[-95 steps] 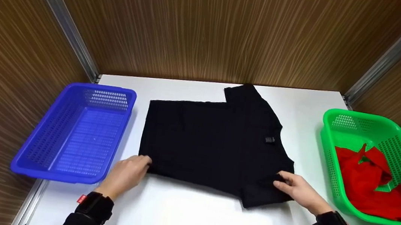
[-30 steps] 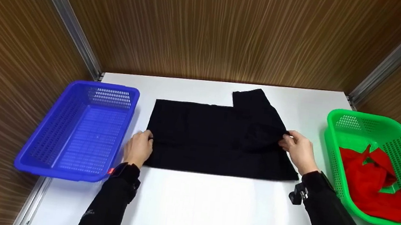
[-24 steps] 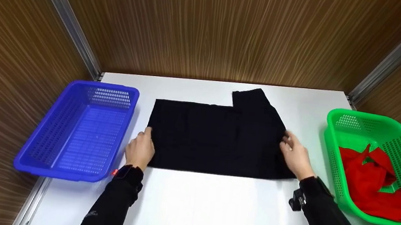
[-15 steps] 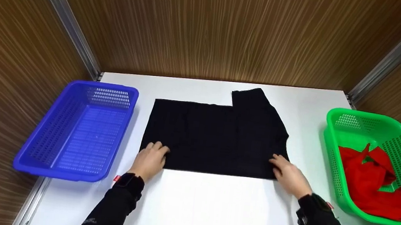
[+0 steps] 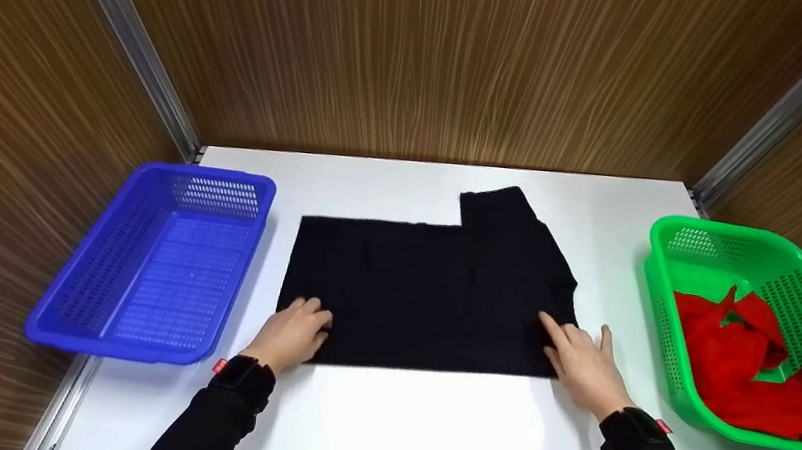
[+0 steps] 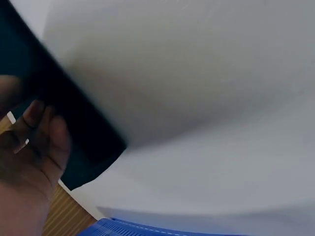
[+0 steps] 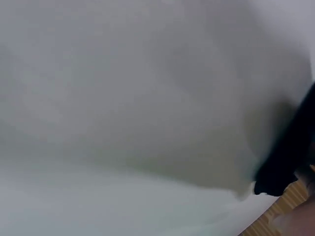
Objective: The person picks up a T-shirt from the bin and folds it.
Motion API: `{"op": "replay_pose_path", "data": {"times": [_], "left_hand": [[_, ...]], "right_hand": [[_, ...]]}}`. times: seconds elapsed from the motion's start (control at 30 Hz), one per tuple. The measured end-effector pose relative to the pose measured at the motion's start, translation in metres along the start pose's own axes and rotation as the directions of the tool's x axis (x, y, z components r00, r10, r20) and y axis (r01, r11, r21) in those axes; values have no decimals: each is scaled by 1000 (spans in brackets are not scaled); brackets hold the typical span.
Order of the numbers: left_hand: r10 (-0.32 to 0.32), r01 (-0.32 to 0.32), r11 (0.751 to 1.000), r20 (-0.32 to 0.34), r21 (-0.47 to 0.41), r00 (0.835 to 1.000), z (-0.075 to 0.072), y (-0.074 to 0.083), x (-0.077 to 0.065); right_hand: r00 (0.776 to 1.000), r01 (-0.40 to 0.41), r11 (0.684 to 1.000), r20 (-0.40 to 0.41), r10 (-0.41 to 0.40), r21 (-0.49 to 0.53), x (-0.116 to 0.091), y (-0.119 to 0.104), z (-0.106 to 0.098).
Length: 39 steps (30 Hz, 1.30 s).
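both hands have slid to the near corners of the black shirt [image 5: 423, 295] folded mid-surface, left hand [image 5: 294, 334] and right hand [image 5: 582, 359] pressing flat, ungripping; soft, light, limp cloth, best pinched at those corners.

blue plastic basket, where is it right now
In the head view the blue perforated plastic basket sits at the table's left edge, left of the folded black cloth garment and nearest the person's left hand.

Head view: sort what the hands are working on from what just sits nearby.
In hand: black garment, left hand and right hand resting on its near corners.
Lying about: blue basket, green basket, red cloth, white table.
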<state>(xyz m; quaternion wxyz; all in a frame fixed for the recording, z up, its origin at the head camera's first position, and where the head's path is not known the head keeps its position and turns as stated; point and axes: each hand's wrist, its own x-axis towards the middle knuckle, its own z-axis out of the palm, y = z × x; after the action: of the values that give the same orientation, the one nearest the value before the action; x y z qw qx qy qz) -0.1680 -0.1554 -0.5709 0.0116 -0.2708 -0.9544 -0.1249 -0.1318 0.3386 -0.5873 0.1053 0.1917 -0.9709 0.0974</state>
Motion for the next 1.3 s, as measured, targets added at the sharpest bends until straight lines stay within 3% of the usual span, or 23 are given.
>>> {"op": "replay_pose_path", "data": {"times": [0.1,0.17,0.27,0.5,0.63,0.73,0.83,0.93,1.03,1.17,1.3], "left_hand": [[65,-64,998,55,-15,996,-3,-1,1],[67,-62,997,114,-48,991,-5,-3,1],[36,-22,997,175,-80,984,-7,-3,3],[-43,45,999,239,-4,970,-13,1,15],[-73,72,997,281,16,957,-17,4,19],[-81,72,997,281,42,956,-17,5,20],[-60,52,998,233,39,971,-16,4,20],[-52,47,999,208,27,977,-15,2,20],[-76,77,997,224,6,972,-14,1,18],[-90,90,996,224,10,970,-12,0,16],[-117,114,993,203,26,972,-9,-1,14]], "right_hand": [[999,50,996,-19,-51,-75,6,-3,-1],[997,66,992,-30,-70,-103,11,-5,-1],[997,62,994,-34,-66,-95,20,-7,2],[998,-28,999,59,26,35,35,-15,8],[993,-84,996,84,83,7,40,-20,7],[988,-106,994,110,110,-39,44,-22,5],[981,-139,989,130,143,-44,46,-23,4],[982,-157,988,107,156,-2,49,-22,5],[989,-135,989,75,131,61,52,-21,6],[989,-120,986,95,109,116,54,-21,7],[983,-152,981,119,138,120,56,-23,6]]}}
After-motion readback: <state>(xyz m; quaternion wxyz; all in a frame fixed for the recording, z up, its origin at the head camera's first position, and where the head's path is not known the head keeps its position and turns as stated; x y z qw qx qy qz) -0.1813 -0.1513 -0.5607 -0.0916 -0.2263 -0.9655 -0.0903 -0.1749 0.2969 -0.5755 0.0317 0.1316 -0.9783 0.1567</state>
